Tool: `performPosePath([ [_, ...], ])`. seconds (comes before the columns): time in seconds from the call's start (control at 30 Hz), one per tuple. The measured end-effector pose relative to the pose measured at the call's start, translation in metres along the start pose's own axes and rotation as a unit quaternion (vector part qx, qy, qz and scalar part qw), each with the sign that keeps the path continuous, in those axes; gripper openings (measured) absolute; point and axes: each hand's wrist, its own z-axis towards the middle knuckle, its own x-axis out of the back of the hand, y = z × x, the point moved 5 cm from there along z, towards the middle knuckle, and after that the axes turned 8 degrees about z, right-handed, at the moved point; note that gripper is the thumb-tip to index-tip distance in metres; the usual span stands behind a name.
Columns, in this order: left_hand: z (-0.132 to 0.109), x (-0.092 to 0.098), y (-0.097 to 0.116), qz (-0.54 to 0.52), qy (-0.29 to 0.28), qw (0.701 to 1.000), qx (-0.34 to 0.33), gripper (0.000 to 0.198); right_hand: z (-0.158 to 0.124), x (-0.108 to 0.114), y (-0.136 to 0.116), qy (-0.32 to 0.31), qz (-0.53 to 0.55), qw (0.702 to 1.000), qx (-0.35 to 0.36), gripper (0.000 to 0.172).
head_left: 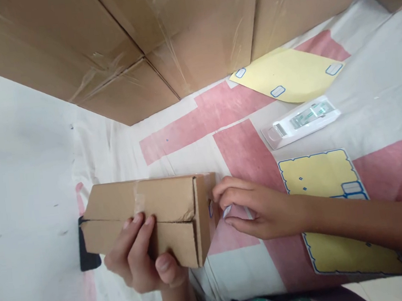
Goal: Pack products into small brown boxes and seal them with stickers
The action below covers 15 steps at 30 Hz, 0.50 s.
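Note:
A small brown cardboard box [165,197] lies tilted in front of me, its flaps meeting along the middle under a strip of clear tape. From the near side, my left hand [141,262] is closed around it, thumb and fingers on the flap face. My right hand [248,208] is at the box's right end, fingers bent and fingertips at that end face. Close to its thumb and fingers shows a small pale slip [228,211], partly hidden. A blue-edged label [210,209] is stuck on the end face.
Large taped cartons [207,39] stand along the back. To the right lie a yellow label sheet [292,76], a white plastic tool with a green part [300,121] and a yellow blue-bordered sheet [316,169] under my forearm. A black phone-like object [88,251] lies left of the box.

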Motion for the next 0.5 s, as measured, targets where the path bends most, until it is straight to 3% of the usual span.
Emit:
performPosePath([
  [0.27,0.0,0.004,-0.002,0.046,-0.038,0.998,-0.009,0.042,0.006,-0.009,0.007,0.002,-0.001,1.0,0.009,0.025],
  [0.5,-0.005,0.0,-0.006,0.013,-0.009,1.0,-0.025,0.041,0.007,-0.009,0.012,0.051,-0.015,0.999,0.002,0.026],
])
